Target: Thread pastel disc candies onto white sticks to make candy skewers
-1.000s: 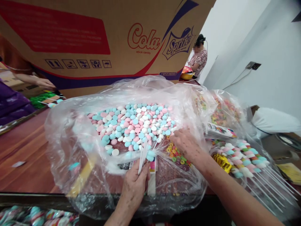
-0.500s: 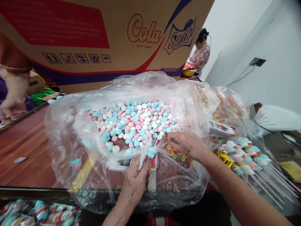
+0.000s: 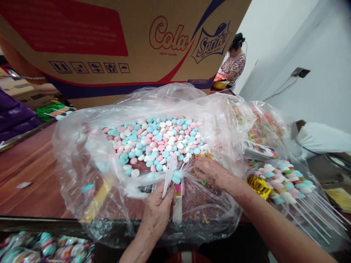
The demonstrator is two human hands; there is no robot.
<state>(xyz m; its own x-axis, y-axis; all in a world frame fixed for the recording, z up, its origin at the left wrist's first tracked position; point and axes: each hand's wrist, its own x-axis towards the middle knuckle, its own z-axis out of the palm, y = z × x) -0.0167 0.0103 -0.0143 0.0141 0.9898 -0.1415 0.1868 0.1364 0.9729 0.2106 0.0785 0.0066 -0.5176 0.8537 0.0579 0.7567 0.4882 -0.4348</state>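
My left hand (image 3: 159, 204) is closed around a small bundle of white sticks (image 3: 168, 179), which point up in front of the candy pile. A blue piece of candy (image 3: 176, 176) shows just right of them. My right hand (image 3: 211, 171) has its fingers curled down among small colourful ring candies (image 3: 204, 181); the fingertips are partly hidden, and what they hold cannot be made out. Beyond both hands, pink, blue and white button-shaped candies (image 3: 156, 142) lie spread in a large clear plastic bag (image 3: 82, 160) on the reddish wooden table (image 3: 35, 168).
A big cardboard box (image 3: 109, 47) stands behind the bag. At right lie finished candy skewers (image 3: 290, 182), gold ties (image 3: 259, 187), a stack of printed cards (image 3: 257, 150) and bagged candies (image 3: 268, 124). Wrapped candies (image 3: 46, 248) sit below the table's front edge. Another person (image 3: 233, 65) is at the back.
My right hand has dropped slightly and its fingers have curled into the ring candies. My left hand stays put. Another person's hand at the far left has gone out of view.
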